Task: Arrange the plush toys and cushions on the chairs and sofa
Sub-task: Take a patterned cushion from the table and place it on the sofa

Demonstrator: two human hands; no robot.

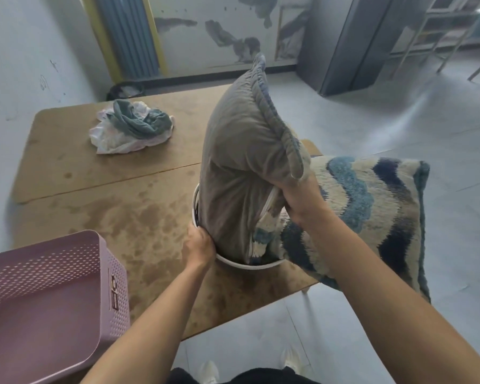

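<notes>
A grey-brown cushion (236, 151) stands upright in a white round basket (250, 265) at the right end of a stained brown table (117, 206). Beside it, a blue, navy and cream wavy-patterned cushion (372, 214) leans out of the same basket to the right, past the table edge. My right hand (302, 200) is shut on the grey cushion's lower right edge, where the two cushions meet. My left hand (198, 245) grips the basket's white rim at its left side.
A pink perforated plastic basket (47, 295) sits at the table's near left corner. A heap of teal and white cloth (133, 126) lies at the far end. Grey tiled floor (399, 115) stretches to the right, with a dark cabinet (352, 42) and metal-framed furniture beyond.
</notes>
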